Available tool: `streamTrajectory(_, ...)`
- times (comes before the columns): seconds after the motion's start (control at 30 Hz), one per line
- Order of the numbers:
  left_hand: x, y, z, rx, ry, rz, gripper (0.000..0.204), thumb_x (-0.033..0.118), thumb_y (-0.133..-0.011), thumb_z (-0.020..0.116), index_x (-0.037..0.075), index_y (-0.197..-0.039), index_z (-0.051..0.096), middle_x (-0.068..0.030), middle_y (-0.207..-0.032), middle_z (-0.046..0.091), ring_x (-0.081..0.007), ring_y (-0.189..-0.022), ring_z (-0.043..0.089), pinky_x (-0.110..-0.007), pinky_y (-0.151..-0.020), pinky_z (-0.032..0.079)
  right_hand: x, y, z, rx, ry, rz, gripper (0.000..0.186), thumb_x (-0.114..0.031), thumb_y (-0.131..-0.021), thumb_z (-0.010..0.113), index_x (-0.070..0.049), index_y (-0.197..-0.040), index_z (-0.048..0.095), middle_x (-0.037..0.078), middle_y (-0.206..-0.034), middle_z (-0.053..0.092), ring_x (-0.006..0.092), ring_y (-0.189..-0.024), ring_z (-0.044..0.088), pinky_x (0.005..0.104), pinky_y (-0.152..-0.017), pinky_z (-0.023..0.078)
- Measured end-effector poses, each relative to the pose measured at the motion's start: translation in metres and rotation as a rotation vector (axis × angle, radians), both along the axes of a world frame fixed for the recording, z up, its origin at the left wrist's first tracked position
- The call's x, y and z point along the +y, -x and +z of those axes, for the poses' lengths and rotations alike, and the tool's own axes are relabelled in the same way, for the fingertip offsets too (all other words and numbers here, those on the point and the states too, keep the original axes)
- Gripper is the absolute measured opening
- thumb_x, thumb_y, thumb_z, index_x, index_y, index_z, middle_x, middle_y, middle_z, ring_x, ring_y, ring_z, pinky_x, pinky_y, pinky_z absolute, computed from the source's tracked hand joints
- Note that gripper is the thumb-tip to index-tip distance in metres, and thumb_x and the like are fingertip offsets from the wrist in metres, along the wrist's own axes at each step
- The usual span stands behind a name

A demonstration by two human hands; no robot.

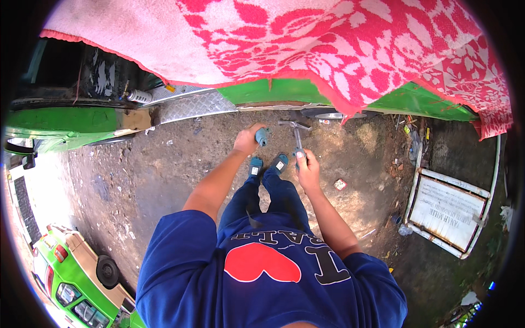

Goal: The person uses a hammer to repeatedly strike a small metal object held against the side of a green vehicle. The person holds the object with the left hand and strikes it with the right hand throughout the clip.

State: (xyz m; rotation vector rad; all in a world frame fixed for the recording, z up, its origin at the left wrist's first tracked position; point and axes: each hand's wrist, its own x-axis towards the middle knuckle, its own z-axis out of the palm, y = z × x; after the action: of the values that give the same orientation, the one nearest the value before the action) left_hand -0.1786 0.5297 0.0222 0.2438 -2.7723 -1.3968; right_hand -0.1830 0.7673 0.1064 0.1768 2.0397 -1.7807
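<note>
My left hand (pixel 247 140) is closed around a small, rounded teal object (pixel 262 137), perhaps a dolly or a wad of cloth; its kind is not clear. In my right hand (pixel 308 170) is a hammer (pixel 297 140), gripped by its handle with the metal head pointing away from me. Both hands are held out in front of my body, a short way apart, above the ground. The hammer head is close to the lower edge of a green vehicle body (pixel 279 92) and does not visibly touch it.
A pink and red patterned cloth (pixel 306 38) drapes over the vehicle. An open green door (pixel 63 127) and a metal tread-plate step (pixel 191 107) are at the left, with a spray can (pixel 139 97). Another green vehicle (pixel 76 273) is behind left; a white sign frame (pixel 448 210) lies right.
</note>
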Motion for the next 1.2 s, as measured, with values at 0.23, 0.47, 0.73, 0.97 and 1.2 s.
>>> streamTrajectory(0.23, -0.028, -0.003, 0.011, -0.012, 0.011, -0.012, 0.043, -0.005, -0.073, 0.063, 0.014, -0.112, 0.062, -0.0155, -0.109, 0.066, -0.0401, -0.101, 0.062, -0.045, -0.083, 0.052, 0.018, 0.008, 0.003, 0.039, -0.061, 0.083, 0.023, -0.025, -0.097, 0.061, -0.003, -0.102, 0.064, -0.003, -0.070, 0.056, 0.0053, -0.060, 0.048, 0.0245, -0.055, 0.040)
streamTrajectory(0.47, -0.061, -0.003, 0.008, -0.007, 0.011, -0.161, 0.044, -0.004, -0.074, 0.064, 0.014, -0.113, 0.060, -0.0133, -0.113, 0.066, -0.0393, -0.104, 0.062, -0.045, -0.085, 0.052, -0.003, -0.025, 0.006, 0.091, -0.092, 0.062, 0.021, -0.024, -0.100, 0.056, -0.004, -0.105, 0.059, -0.004, -0.069, 0.050, 0.0035, -0.056, 0.046, 0.0216, -0.047, 0.037)
streamTrajectory(0.73, -0.068, 0.013, 0.019, -0.136, 0.185, -0.397, 0.039, 0.006, -0.076, 0.069, 0.016, -0.111, 0.057, -0.0101, -0.107, 0.067, -0.0359, -0.100, 0.064, -0.046, -0.083, 0.051, -0.050, -0.075, 0.008, -0.103, 0.024, -0.158, 0.024, -0.028, -0.100, 0.057, -0.005, -0.104, 0.060, -0.001, -0.070, 0.054, 0.0049, -0.053, 0.047, 0.0222, -0.047, 0.039)
streamTrajectory(0.97, -0.054, 0.045, 0.031, -0.290, 0.347, -0.488, 0.027, 0.013, -0.077, 0.067, 0.015, -0.101, 0.056, -0.0130, -0.099, 0.068, -0.0352, -0.096, 0.065, -0.048, -0.078, 0.050, -0.075, -0.093, -0.003, -0.160, 0.070, -0.296, 0.026, -0.031, -0.101, 0.055, -0.005, -0.104, 0.058, -0.001, -0.070, 0.053, 0.0052, -0.050, 0.046, 0.0222, -0.044, 0.038)
streamTrajectory(1.2, -0.044, 0.050, 0.027, -0.285, 0.406, -0.514, 0.024, 0.014, -0.078, 0.065, 0.014, -0.100, 0.057, -0.0141, -0.097, 0.068, -0.0356, -0.097, 0.065, -0.049, -0.078, 0.050, -0.083, -0.089, -0.001, -0.211, 0.120, -0.408, 0.027, -0.032, -0.101, 0.055, -0.006, -0.108, 0.057, -0.002, -0.069, 0.051, 0.0053, -0.051, 0.046, 0.0230, -0.043, 0.039)
